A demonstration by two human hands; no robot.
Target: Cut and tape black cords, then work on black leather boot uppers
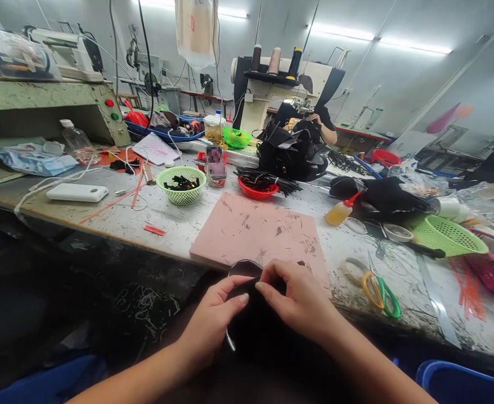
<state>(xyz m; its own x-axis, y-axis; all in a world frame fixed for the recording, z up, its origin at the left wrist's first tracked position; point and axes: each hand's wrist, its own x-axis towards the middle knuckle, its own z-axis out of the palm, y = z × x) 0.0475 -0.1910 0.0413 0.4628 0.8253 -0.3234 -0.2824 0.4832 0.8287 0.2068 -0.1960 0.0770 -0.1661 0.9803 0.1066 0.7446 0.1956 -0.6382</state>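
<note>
Just in front of the table edge, my left hand (215,317) pinches a black piece of material (251,306) between thumb and fingers. My right hand (295,297) is closed on the same piece from the other side, thumb and fingertips together close to the left fingers. A curved dark edge of it rises above the left fingers, and a thin pale strip shows below the left thumb. Its lower part merges with the dark area under my hands, so its full shape cannot be made out. Beyond my hands lies a worn pink board (255,230).
Behind the board stand a red bowl (259,193) of black strips and a pale green basket (182,193) of small black pieces. Scissors (380,294), a tape roll (353,271) and a yellow bottle (337,214) lie right. A person (326,126) works behind black bags (291,151).
</note>
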